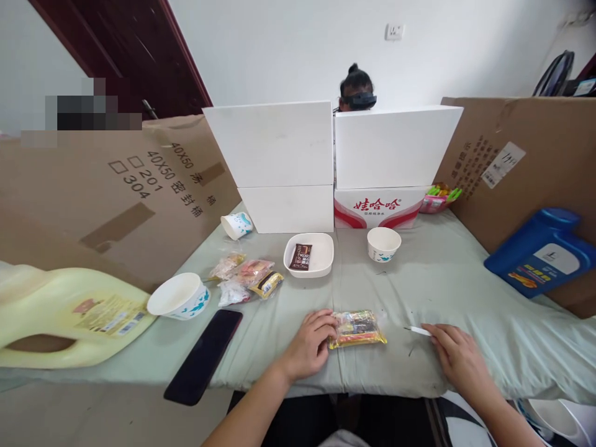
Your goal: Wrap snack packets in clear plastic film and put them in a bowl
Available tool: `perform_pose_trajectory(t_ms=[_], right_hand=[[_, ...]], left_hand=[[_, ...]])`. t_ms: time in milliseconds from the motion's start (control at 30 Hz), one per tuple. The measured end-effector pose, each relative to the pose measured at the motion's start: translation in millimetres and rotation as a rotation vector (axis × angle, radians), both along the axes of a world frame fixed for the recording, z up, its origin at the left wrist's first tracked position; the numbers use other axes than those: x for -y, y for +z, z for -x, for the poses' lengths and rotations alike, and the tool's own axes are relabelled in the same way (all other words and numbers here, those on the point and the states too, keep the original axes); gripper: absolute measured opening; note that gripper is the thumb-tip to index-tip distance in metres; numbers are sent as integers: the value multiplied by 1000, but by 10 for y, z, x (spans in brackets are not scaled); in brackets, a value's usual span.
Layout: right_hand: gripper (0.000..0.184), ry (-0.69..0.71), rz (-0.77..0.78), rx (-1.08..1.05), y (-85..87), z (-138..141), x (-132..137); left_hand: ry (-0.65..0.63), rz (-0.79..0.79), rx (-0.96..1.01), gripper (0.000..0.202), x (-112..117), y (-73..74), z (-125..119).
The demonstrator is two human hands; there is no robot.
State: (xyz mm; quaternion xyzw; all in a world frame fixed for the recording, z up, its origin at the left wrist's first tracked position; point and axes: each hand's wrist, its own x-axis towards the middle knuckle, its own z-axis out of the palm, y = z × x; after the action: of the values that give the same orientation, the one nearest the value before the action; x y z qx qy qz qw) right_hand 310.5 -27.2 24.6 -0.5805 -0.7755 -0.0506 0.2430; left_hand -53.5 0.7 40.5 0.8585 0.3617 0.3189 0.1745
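Observation:
My left hand (310,344) rests on the pale green table cover (419,279), its curled fingertips pressing the left edge of a clear snack packet (357,328) with colourful sweets inside. My right hand (454,354) lies to the right, fingers pinched around a thin white stick-like item (418,331) that points left toward the packet. A white rectangular dish (310,254) holding a brown cocoa sachet (300,256) stands behind the packet.
Several small snack packets (244,276) lie left of the dish. Paper cups (179,296) (383,243) (236,225), a black phone (205,354), a yellow jug (65,313) and a blue jug (542,251) sit around. White boxes (333,164) and cardboard walls enclose the table; a person sits behind them.

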Motion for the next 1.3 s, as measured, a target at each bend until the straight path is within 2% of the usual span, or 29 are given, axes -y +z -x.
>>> perform_pose_trajectory(t_ms=[133, 233, 300, 367, 433, 633, 700, 767, 833, 867, 933, 1033, 1100, 1167, 1200, 1233, 1300], right_hand=[[33, 194, 31, -90, 193, 642, -119], [33, 305, 28, 10, 301, 1109, -224], [32, 344, 23, 89, 343, 1262, -281], [32, 348, 22, 125, 349, 1227, -321], [34, 316, 26, 115, 308, 1009, -339], [31, 45, 55, 99, 4, 7, -220], [31, -72, 27, 109, -51, -111, -146], [31, -130, -27, 63, -39, -42, -94], [29, -80, -67, -41, 29, 170, -83], [29, -23, -74, -93, 74, 303, -92], [38, 107, -59, -148, 165, 571, -136], [58, 245, 17, -95, 253, 861, -227], [44, 304, 71, -61, 276, 952, -283], [21, 346, 128, -84, 288, 985, -326], [15, 354, 153, -114, 294, 992, -346], [14, 351, 172, -150, 303, 996, -367], [16, 303, 173, -213, 322, 1007, -423]], left_hand=[[-21, 25, 60, 30, 25, 50, 23], [-25, 38, 91, 21, 20, 65, 15], [-13, 29, 102, 12, 11, 58, 13], [14, 14, 114, 8, 3, 41, 15], [54, 10, 131, 14, -2, 12, 23], [147, 21, 188, 79, -28, -117, 60], [179, 16, 176, 82, -43, -126, 55], [180, -4, 143, 59, -52, -107, 40], [179, -46, 136, 29, -53, -81, 27], [199, -65, 162, 21, -52, -73, 27], [296, -63, 265, 13, -54, -80, 45], [519, 13, 498, 10, -54, -132, 128], [683, -10, 657, 11, -14, -156, 194], [760, -126, 732, 12, 83, -138, 229], [720, -191, 717, 11, 149, -108, 225], [625, -241, 666, 11, 220, -66, 202], [340, -274, 493, 17, 345, 41, 107]])
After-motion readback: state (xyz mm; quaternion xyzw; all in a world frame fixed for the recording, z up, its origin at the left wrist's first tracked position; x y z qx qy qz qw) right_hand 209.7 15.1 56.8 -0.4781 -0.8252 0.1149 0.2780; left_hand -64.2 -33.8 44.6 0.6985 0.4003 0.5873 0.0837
